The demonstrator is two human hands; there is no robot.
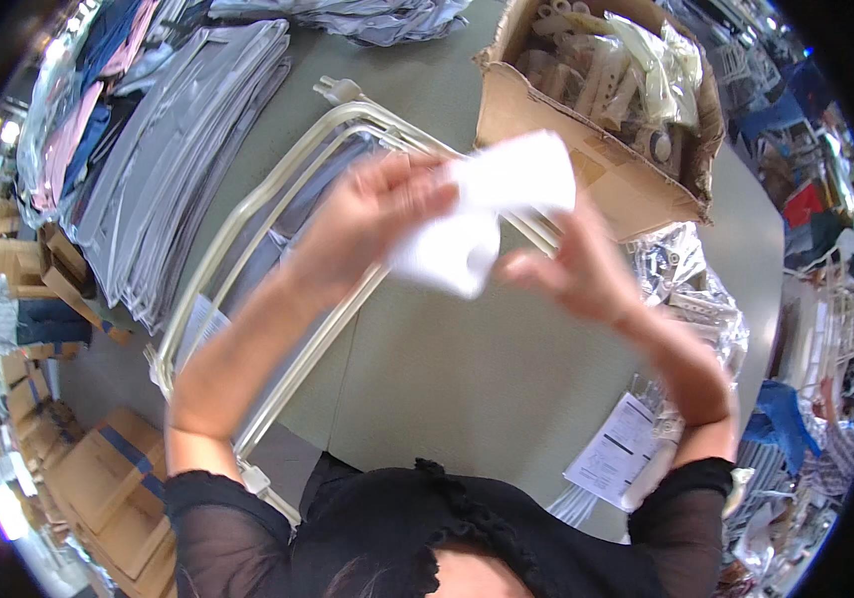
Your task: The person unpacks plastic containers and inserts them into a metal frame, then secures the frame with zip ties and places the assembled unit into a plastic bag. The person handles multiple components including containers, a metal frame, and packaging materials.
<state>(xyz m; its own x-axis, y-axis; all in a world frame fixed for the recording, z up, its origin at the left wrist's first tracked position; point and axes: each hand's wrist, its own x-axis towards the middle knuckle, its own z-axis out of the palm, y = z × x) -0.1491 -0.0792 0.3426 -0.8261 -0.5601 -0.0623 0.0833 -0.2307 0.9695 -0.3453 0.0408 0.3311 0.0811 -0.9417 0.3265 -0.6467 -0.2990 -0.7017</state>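
Observation:
A folded or curled white sheet (pixel 521 174), blurred by motion, is held over the middle of the table. I cannot tell whether it is paper or cloth. My left hand (pixel 387 204) is closed on its left end, thumb and fingers pinching it. My right hand (pixel 586 264) is just to the right of the sheet, with thumb and fingers apart; its outline is smeared. Under my left forearm lies a cream tubular metal frame (pixel 247 214) with grey fabric inside its bars.
Stacked grey fabric panels (pixel 172 164) lie at the left. An open cardboard box (pixel 536 130) of bagged plastic parts stands at the far right. Plastic-wrapped parts (pixel 696 289) and a printed sheet (pixel 613 448) lie by my right arm. Flattened cartons (pixel 113 478) are at lower left.

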